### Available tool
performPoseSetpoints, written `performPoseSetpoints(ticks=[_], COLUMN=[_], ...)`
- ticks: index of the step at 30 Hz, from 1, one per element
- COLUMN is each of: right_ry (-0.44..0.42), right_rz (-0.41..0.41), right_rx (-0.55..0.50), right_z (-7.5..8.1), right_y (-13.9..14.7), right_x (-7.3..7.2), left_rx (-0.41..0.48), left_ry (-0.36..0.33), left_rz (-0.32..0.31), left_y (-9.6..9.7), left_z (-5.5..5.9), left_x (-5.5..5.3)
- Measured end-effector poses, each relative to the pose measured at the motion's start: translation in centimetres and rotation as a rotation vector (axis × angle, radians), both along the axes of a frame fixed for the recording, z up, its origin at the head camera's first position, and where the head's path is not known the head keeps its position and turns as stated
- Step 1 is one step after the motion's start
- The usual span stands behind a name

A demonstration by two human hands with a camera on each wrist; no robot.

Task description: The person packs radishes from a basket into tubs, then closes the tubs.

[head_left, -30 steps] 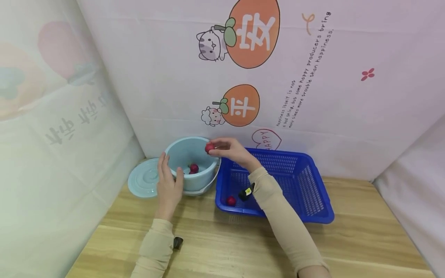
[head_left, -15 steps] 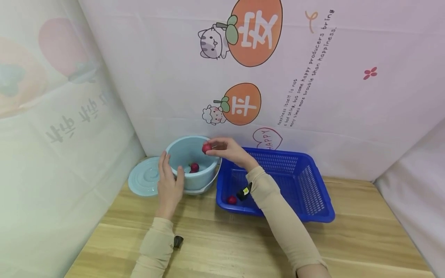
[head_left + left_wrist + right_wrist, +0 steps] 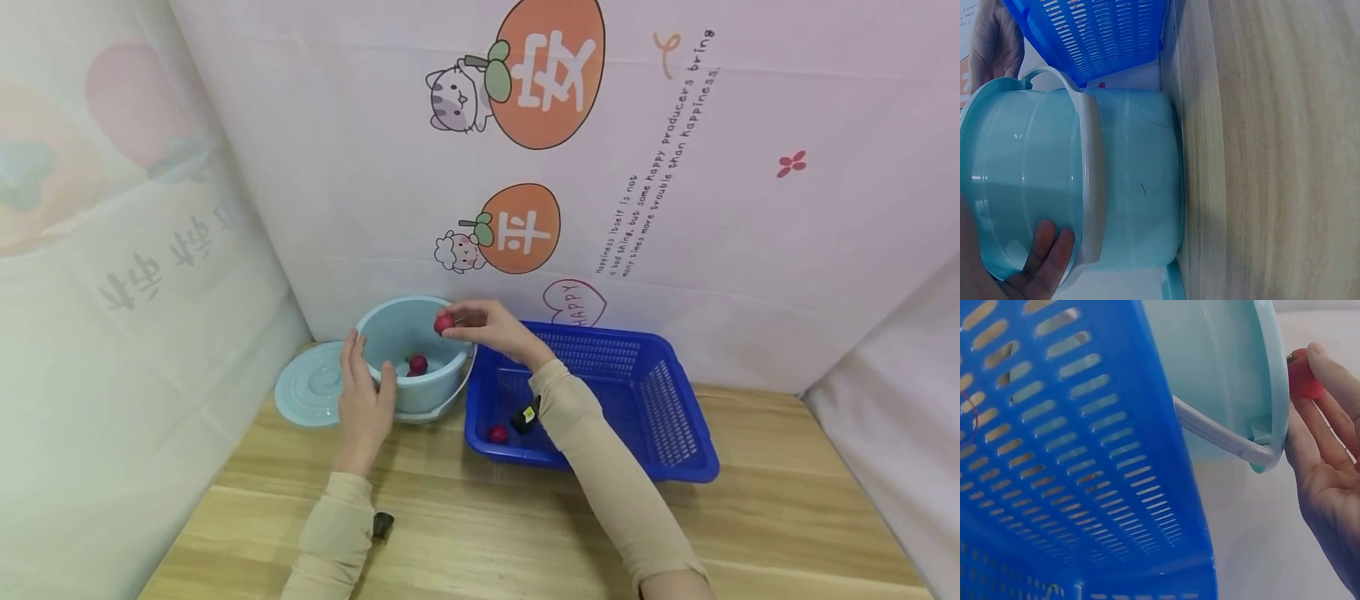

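Observation:
My right hand (image 3: pixel 491 327) pinches a small red tomato (image 3: pixel 444 323) between thumb and fingertips, over the right rim of the light blue bucket (image 3: pixel 431 392). A green calyx shows on this tomato in the right wrist view. Deeper in the bucket sit a red tomato (image 3: pixel 417 364) and part of another beneath it. My left hand (image 3: pixel 365 408) rests against the bucket's near left side, its fingers fairly straight along the outer wall and the thumb by the front rim. One more tomato (image 3: pixel 498 434) lies in the near left corner of the blue basket (image 3: pixel 675 400).
The bucket's round lid (image 3: pixel 307 387) lies at its left, partly behind my left hand. A pale handle (image 3: pixel 1091 181) hangs down the bucket's outside. Basket and bucket stand close together on the wooden table (image 3: pixel 465 517), with a printed cloth wall (image 3: pixel 375 167) behind.
My right hand has shifted slightly left with the tomato, further over the bucket opening. My left hand stays in place on the bucket.

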State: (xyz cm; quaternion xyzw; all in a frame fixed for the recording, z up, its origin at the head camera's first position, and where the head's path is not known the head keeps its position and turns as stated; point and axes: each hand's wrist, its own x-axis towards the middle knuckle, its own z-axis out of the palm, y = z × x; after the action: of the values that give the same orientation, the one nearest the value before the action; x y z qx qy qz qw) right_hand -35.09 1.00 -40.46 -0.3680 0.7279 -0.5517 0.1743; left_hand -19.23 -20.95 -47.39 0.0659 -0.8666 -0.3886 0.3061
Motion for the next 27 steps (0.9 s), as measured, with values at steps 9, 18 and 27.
performPoseSetpoints(ticks=[9,18,27], right_ry=[0.169,0.411,0.403], right_rz=[0.151,0.284,0.291], right_rx=[0.231,0.530,0.526], right_z=[2.5,4.7,4.7], right_y=[-0.9,-3.4,-3.5], right_x=[-0.3,0.0,0.3], left_rx=[0.008,-0.002,-0.007], left_ry=[0.004,0.013,-0.004], left_rz=[0.008,0.004,-0.002], left_y=[0.0,-0.3,-0.1], left_z=[-0.2,-0.4,0.0], left_x=[-0.1,-0.1,0.2])
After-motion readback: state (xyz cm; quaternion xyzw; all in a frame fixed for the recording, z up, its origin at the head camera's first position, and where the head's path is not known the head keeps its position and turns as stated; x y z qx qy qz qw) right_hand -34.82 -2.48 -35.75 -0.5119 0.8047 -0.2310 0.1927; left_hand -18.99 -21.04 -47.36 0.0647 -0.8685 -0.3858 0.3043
